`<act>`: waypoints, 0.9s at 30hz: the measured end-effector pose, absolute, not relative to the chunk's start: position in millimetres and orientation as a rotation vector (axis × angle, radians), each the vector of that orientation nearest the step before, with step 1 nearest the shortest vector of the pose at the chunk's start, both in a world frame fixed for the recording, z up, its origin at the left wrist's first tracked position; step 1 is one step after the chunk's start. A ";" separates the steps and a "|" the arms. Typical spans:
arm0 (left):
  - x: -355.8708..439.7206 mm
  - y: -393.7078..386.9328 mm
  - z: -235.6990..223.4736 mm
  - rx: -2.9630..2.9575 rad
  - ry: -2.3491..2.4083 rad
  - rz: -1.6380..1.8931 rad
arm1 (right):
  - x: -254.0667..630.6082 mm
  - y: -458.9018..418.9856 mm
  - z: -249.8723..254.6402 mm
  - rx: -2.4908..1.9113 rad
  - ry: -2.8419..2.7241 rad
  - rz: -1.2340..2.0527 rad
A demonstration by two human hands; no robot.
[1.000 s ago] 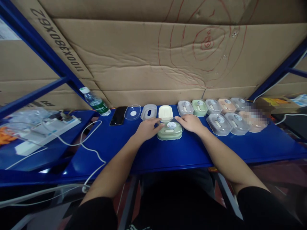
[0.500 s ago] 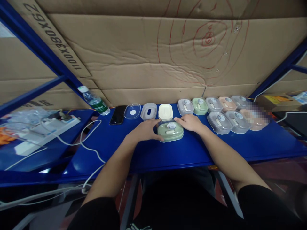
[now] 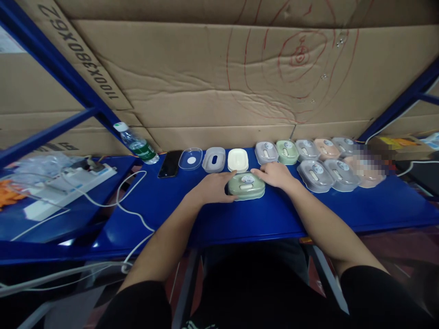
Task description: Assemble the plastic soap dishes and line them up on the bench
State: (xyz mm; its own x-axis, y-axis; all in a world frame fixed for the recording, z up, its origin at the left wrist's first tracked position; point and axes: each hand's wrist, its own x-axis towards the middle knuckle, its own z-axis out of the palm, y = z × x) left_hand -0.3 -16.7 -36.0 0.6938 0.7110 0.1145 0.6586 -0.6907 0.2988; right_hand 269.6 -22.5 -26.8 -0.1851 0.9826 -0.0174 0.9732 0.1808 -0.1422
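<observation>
A green soap box with a clear lid [image 3: 247, 186] sits on the blue shelf [image 3: 240, 219] in front of me. My left hand [image 3: 214, 187] grips its left side with fingers wrapped against it. From the right, my right hand [image 3: 274, 174] presses its back corner. Just behind lie a cream tray [image 3: 238, 160], a grey insert [image 3: 213, 160] and a clear lid [image 3: 190, 159].
Several lidded soap boxes [image 3: 315, 162] stand in two rows at the right. A black phone [image 3: 169, 163] and a water bottle [image 3: 137, 145] lie at the left, with white cables [image 3: 130, 201] and a power strip [image 3: 68, 180]. Cardboard [image 3: 219, 82] walls the back.
The green box looks lower and flatter now than before, its lid sitting down on the base. Both hands have stayed at its sides.
</observation>
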 end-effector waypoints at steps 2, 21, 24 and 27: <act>-0.1 -16.6 -35.5 2.695 1.091 0.303 | 269.3 -22.8 -26.7 -1.947 -2.340 0.174; -0.5 -10.1 -34.4 2.652 1.177 0.251 | 266.0 -24.0 -34.5 -1.533 -2.227 0.208; -0.9 -8.1 -34.5 2.629 1.180 0.193 | 266.6 -22.1 -38.1 -1.513 -2.220 0.199; -2.1 -5.0 -36.3 2.587 1.174 0.158 | 266.6 -20.2 -42.5 -1.460 -2.172 0.187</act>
